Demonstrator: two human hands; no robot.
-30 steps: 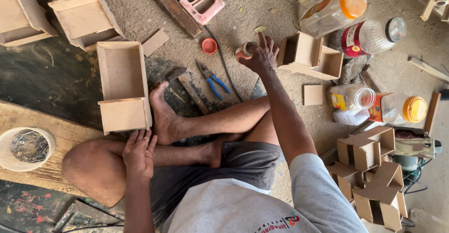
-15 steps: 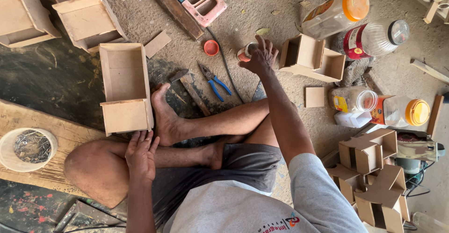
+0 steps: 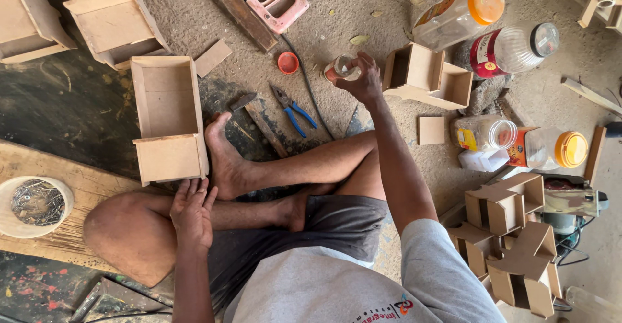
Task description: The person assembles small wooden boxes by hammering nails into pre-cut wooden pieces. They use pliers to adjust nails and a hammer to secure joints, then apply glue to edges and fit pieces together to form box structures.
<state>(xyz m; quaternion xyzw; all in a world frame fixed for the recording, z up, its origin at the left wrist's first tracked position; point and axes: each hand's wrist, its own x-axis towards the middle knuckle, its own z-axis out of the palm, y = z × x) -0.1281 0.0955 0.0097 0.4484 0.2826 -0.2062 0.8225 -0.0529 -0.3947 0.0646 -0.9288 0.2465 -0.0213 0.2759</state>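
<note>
I sit cross-legged on a dusty floor. My right hand (image 3: 363, 80) reaches forward and grips a small clear jar (image 3: 341, 68) tilted on its side; its red lid (image 3: 288, 62) lies on the ground just to the left. My left hand (image 3: 192, 211) rests flat on my left knee, fingers together, holding nothing, just below an open wooden box (image 3: 167, 117) that stands by my foot. Blue-handled pliers (image 3: 293, 109) and a hammer (image 3: 258, 119) lie between the box and the jar.
More wooden boxes lie at the top left (image 3: 103, 22) and right of the jar (image 3: 427, 75). Plastic jars with orange lids (image 3: 461, 11) stand at the right. A white tub of nails (image 3: 34, 205) rests on a plank. A pink-handled saw (image 3: 280, 2) lies ahead.
My right hand closed around the small jar and lifted and tilted it. The left hand stayed on the knee.
</note>
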